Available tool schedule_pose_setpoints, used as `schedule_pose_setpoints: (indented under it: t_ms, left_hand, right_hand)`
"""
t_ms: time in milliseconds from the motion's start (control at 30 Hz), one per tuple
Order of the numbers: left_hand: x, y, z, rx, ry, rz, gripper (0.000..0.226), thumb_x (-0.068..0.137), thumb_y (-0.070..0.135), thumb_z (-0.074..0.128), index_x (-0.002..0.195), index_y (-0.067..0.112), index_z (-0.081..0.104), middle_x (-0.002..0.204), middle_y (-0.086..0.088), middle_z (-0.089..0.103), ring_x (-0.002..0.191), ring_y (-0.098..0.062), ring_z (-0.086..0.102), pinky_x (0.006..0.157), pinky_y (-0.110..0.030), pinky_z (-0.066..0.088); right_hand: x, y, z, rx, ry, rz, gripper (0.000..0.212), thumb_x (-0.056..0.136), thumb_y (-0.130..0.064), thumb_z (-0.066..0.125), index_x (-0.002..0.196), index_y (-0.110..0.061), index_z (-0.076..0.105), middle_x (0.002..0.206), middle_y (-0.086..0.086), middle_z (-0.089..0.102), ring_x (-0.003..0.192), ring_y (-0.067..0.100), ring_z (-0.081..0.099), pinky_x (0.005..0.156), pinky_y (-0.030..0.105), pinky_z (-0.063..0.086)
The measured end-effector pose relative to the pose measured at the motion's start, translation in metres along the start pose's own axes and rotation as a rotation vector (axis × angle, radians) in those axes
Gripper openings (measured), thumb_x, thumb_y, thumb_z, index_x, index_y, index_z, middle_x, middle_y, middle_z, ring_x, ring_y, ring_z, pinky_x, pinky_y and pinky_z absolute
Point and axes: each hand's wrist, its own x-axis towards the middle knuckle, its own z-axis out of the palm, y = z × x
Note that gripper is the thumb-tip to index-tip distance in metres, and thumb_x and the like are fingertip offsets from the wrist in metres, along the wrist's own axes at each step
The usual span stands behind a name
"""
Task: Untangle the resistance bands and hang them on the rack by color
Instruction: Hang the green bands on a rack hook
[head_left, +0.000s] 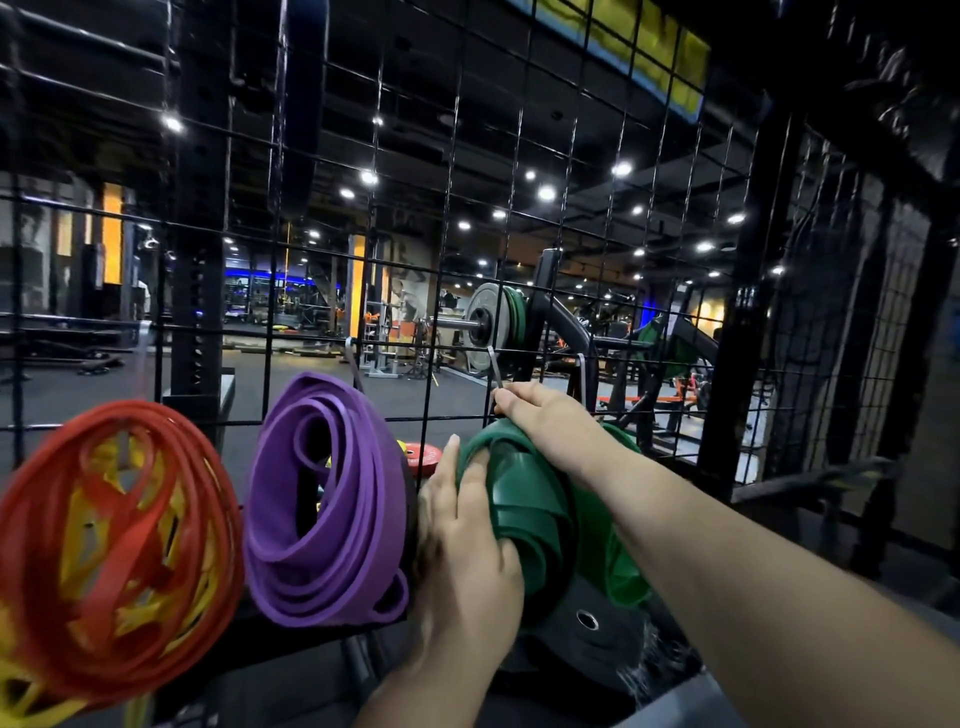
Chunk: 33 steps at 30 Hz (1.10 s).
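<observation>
A bundle of wide green bands hangs low on the black wire grid rack, right of centre. My left hand grips the bundle's left side, thumb on its front. My right hand lies over the top of the green bands, fingertips at a grey metal hook on the grid. To the left hang a purple bundle and, at the far left, red bands mixed with yellow bands. The hook under the green bands is hidden.
Other grey hooks stick out of the grid along the same row. A dark weight plate sits below the green bundle. Behind the grid lie a red plate, a loaded barbell and gym machines. A dark frame post stands at the right.
</observation>
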Motion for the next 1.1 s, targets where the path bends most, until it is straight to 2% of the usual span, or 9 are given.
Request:
schedule_pose_setpoints:
  t_ms: [133, 267, 367, 433, 533, 667, 800, 967, 1100]
  left_hand:
    - [-0.006, -0.001, -0.001, -0.071, -0.043, -0.031, 0.072, 0.078, 0.019, 0.037, 0.149, 0.027, 0.023, 0.157, 0.015, -0.007, 0.141, 0.002, -0.003, 0.111, -0.015, -0.001]
    - [-0.01, -0.006, 0.002, -0.16, -0.051, -0.006, 0.068, 0.077, 0.019, 0.037, 0.145, 0.016, 0.033, 0.155, 0.004, 0.012, 0.126, 0.027, -0.006, 0.097, 0.005, -0.005]
    - [-0.011, -0.005, 0.001, -0.178, -0.032, -0.03, 0.062, 0.084, 0.015, 0.036, 0.146, 0.017, 0.031, 0.154, 0.01, 0.012, 0.133, 0.015, 0.001, 0.099, 0.005, -0.006]
    - [-0.009, -0.002, 0.001, -0.186, -0.019, -0.058, 0.062, 0.086, 0.014, 0.038, 0.147, 0.019, 0.03, 0.15, 0.018, 0.011, 0.138, 0.006, 0.004, 0.105, -0.001, -0.005]
    - [-0.007, 0.0, 0.002, -0.132, -0.01, -0.051, 0.07, 0.076, 0.02, 0.034, 0.146, 0.02, 0.033, 0.153, 0.013, 0.018, 0.141, -0.003, 0.009, 0.12, -0.027, 0.009]
    - [-0.009, -0.007, 0.006, -0.16, -0.001, -0.05, 0.069, 0.075, 0.018, 0.036, 0.144, 0.019, 0.036, 0.148, 0.021, 0.016, 0.138, 0.007, 0.006, 0.12, -0.037, 0.016]
    - [-0.009, 0.0, 0.007, -0.183, 0.027, -0.028, 0.073, 0.07, 0.015, 0.037, 0.143, 0.021, 0.033, 0.149, 0.028, 0.008, 0.138, 0.009, 0.0, 0.118, -0.029, 0.01]
    - [0.001, 0.012, 0.004, -0.232, 0.042, -0.054, 0.081, 0.064, 0.017, 0.036, 0.145, 0.023, 0.035, 0.147, 0.029, 0.01, 0.131, 0.017, -0.01, 0.102, -0.002, -0.013]
    - [0.005, 0.015, 0.001, -0.24, -0.032, -0.072, 0.085, 0.062, 0.021, 0.034, 0.146, 0.034, 0.03, 0.145, 0.033, 0.006, 0.127, 0.018, -0.012, 0.098, -0.001, -0.016]
  right_hand:
    - [-0.002, 0.001, 0.004, 0.188, -0.05, 0.06, 0.053, 0.091, -0.052, 0.056, 0.134, -0.022, 0.056, 0.132, -0.013, 0.055, 0.122, 0.009, 0.052, 0.107, 0.028, 0.038]
    - [-0.008, 0.004, 0.003, 0.217, -0.116, 0.037, 0.052, 0.098, -0.043, 0.05, 0.146, -0.023, 0.042, 0.128, -0.017, 0.045, 0.117, 0.001, 0.043, 0.084, 0.011, 0.033]
    - [-0.01, 0.004, 0.002, 0.167, -0.119, 0.038, 0.048, 0.102, -0.036, 0.046, 0.147, -0.023, 0.04, 0.13, -0.016, 0.044, 0.117, 0.0, 0.041, 0.068, -0.004, 0.033]
    - [-0.011, 0.002, 0.003, 0.156, -0.111, 0.034, 0.045, 0.103, -0.035, 0.043, 0.146, -0.022, 0.041, 0.137, -0.014, 0.045, 0.12, 0.002, 0.043, 0.079, -0.003, 0.037]
    - [-0.011, 0.005, 0.002, 0.278, -0.101, 0.092, 0.039, 0.101, -0.045, 0.043, 0.128, -0.024, 0.06, 0.134, -0.001, 0.058, 0.12, 0.015, 0.055, 0.106, 0.034, 0.043]
    - [-0.01, 0.005, -0.004, 0.523, -0.117, 0.202, 0.028, 0.101, -0.032, 0.049, 0.115, -0.015, 0.067, 0.115, 0.007, 0.067, 0.095, 0.018, 0.064, 0.087, 0.033, 0.054]
    - [-0.006, 0.006, -0.006, 0.506, -0.116, 0.124, 0.022, 0.097, -0.011, 0.056, 0.119, -0.016, 0.06, 0.108, 0.004, 0.065, 0.087, 0.013, 0.063, 0.071, 0.02, 0.056]
    - [0.003, 0.004, -0.017, 0.528, -0.208, 0.179, 0.018, 0.089, -0.013, 0.067, 0.107, -0.016, 0.064, 0.098, 0.005, 0.07, 0.086, 0.016, 0.066, 0.081, 0.031, 0.055]
    - [0.009, -0.001, -0.027, 0.414, -0.266, 0.209, 0.016, 0.09, -0.007, 0.064, 0.103, -0.016, 0.063, 0.092, 0.002, 0.067, 0.074, 0.011, 0.063, 0.063, 0.024, 0.054]
